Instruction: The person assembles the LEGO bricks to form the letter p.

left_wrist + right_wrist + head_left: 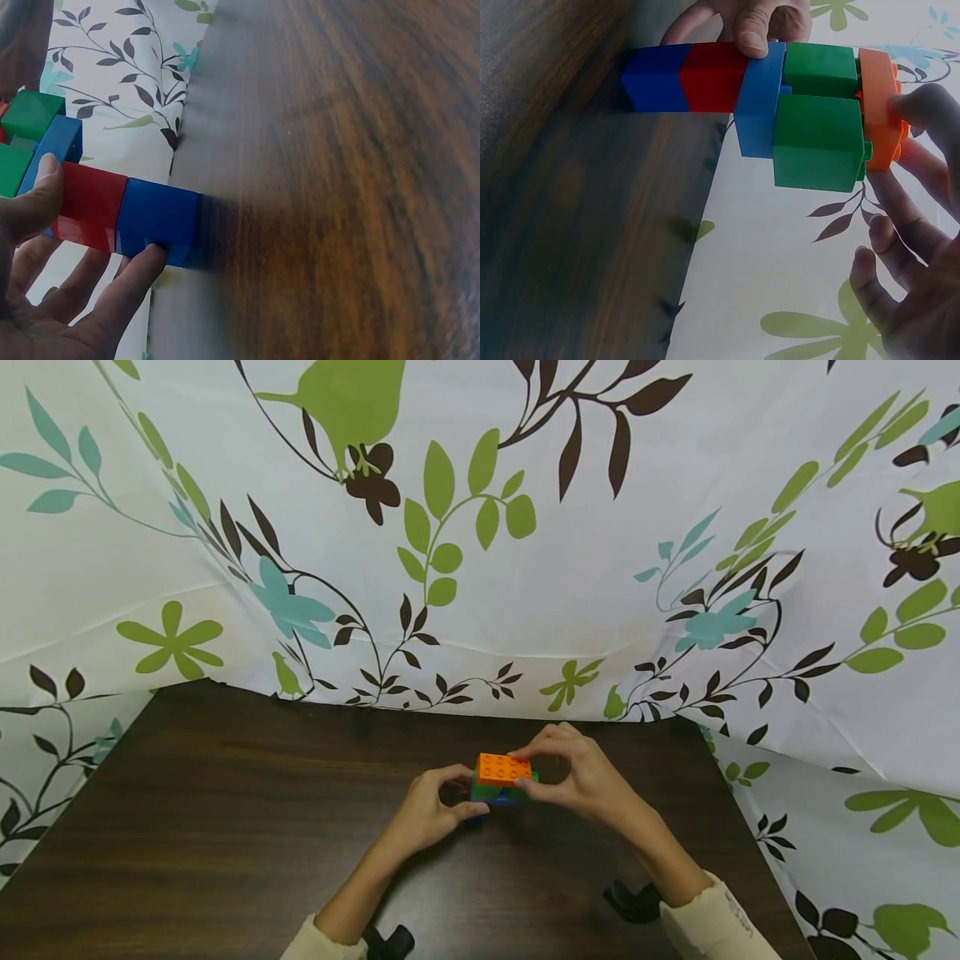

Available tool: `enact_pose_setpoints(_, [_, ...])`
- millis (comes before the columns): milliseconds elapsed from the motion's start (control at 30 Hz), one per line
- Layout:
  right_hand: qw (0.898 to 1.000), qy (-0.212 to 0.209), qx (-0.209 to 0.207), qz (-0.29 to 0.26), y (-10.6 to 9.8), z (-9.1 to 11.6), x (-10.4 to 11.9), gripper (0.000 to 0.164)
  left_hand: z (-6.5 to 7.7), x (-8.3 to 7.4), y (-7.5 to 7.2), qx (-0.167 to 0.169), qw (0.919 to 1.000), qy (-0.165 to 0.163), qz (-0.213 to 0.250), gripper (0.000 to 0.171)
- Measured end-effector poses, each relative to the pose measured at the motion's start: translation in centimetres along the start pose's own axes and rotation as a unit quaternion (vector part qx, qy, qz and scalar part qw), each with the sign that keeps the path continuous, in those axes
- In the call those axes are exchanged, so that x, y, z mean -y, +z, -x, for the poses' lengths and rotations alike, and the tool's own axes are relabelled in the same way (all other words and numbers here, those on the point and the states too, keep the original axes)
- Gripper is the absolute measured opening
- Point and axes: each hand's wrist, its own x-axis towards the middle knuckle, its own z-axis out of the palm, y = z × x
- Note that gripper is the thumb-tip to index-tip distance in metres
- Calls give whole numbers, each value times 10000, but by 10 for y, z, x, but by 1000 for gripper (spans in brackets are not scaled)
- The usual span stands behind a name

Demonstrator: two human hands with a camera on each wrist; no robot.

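A tower of plastic building bricks stands on the table between both hands. From the bottom it has a dark blue brick (656, 79), a red brick (712, 79), a longer blue brick (757, 112) and two green bricks (817, 142) side by side. On top is an orange brick (497, 768); some green studs show beneath it in the right wrist view. My left hand (427, 814) grips the tower low down, thumb on the longer blue brick, a finger against the dark blue one. With thumb and fingers, my right hand (577, 772) pinches the orange brick's right end.
The dark wooden table (225, 827) stretches out to both sides. Behind it hangs a white cloth (465, 635) printed with leaves and birds. Black devices (633, 902) sit at both wrists, by the light sleeves (712, 918).
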Motion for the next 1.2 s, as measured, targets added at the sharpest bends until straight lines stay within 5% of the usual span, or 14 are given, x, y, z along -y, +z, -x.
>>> enact_pose_setpoints(367, [9959,186,-57,881,1,4,10,30,-1,-2,2,-31,10000,18,23,26])
enact_pose_setpoints(633, [9973,327,-57,660,5,1,13,36,0,-2,3,-120,9998,117,-46,23])
enact_pose_setpoints(933, [9985,-88,-190,508,12,-4,13,29,-2,-1,7,-35,9999,49,-87,24])
enact_pose_setpoints(1200, [9985,-13,119,536,9,-12,20,28,0,-1,4,-179,9997,42,-132,23])
